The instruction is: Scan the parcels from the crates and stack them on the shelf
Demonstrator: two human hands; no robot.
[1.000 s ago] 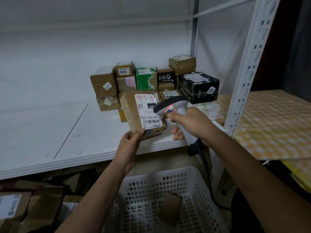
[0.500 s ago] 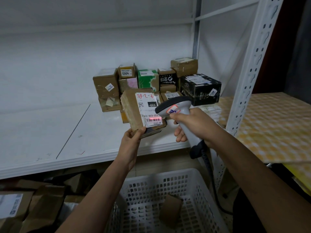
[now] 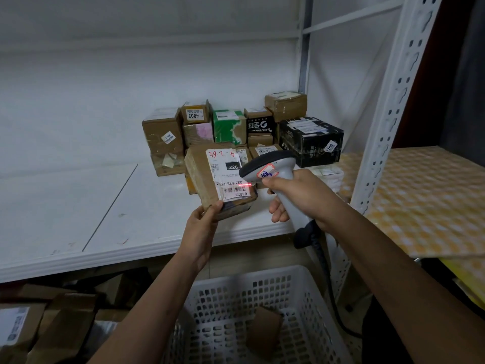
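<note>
A brown cardboard parcel [image 3: 207,177], label side up and tilted toward the camera, is held above the front edge of the white shelf [image 3: 78,206]. Its white shipping label [image 3: 227,174] carries red handwriting, a black "032" block and a barcode; a short red scan line [image 3: 244,184] falls on the label just above the barcode, at its right edge. The left hand [image 3: 200,232] grips the parcel's near lower corner, thumb on the upper face and the other fingers curled beneath. The right hand [image 3: 296,195] is clenched round the grip of a grey handheld scanner [image 3: 270,166], whose head points left at the label and nearly touches the parcel; a dark cable [image 3: 322,261] drops from the handle's base. Behind the held parcel, at the rear right of the shelf, stand stacked parcels [image 3: 236,130]: brown cartons, one marked "4003", a green box [image 3: 229,126], and a black box [image 3: 312,139] marked "1108". A perforated white upright [image 3: 388,122] bounds the shelf on the right, beside a yellow-checked surface [image 3: 425,195]. Below, a white perforated crate [image 3: 262,319] holds one small brown parcel [image 3: 263,329]. More brown parcels [image 3: 52,324] lie under the shelf at lower left.
</note>
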